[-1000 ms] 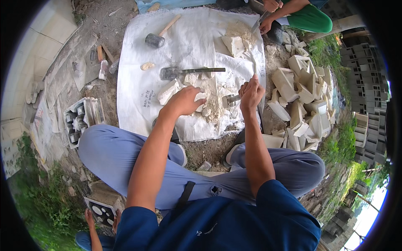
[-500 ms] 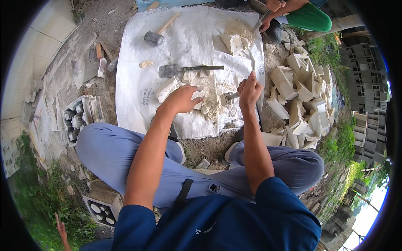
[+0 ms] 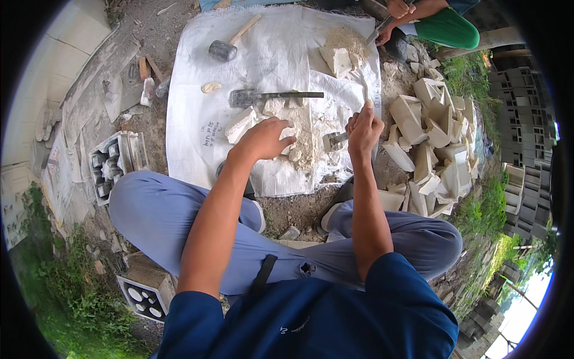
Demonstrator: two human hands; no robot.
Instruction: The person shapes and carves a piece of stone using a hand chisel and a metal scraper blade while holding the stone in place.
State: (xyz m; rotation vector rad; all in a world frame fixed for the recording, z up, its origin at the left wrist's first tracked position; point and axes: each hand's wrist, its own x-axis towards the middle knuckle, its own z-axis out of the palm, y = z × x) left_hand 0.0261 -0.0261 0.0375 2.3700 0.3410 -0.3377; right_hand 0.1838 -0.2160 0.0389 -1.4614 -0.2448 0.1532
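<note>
My left hand (image 3: 263,139) is curled over a pale stone chunk (image 3: 288,133) on the white sheet (image 3: 194,90), thumb and fingers on either side of it. Its palm side is hidden. My right hand (image 3: 365,130) is closed in a fist around the handle of a hammer, whose blocky metal head (image 3: 332,142) is just above the sheet, to the right of the rubble. Crumbs and powder (image 3: 304,140) lie between the two hands. Beside my left hand rests a larger pale block (image 3: 241,124). Just beyond lies a hammer with a dark handle (image 3: 293,95).
A black-headed mallet (image 3: 223,51) lies farther up the sheet. Broken pale blocks (image 3: 433,128) are heaped to the right. At the upper right, another person's hands (image 3: 399,9) hold a grey bar-like tool. A hollow block (image 3: 116,161) stands left of my knee.
My right hand and its hammer have moved slightly to the right. My left hand stays at the chunk. A hand at the lower left has gone out of view.
</note>
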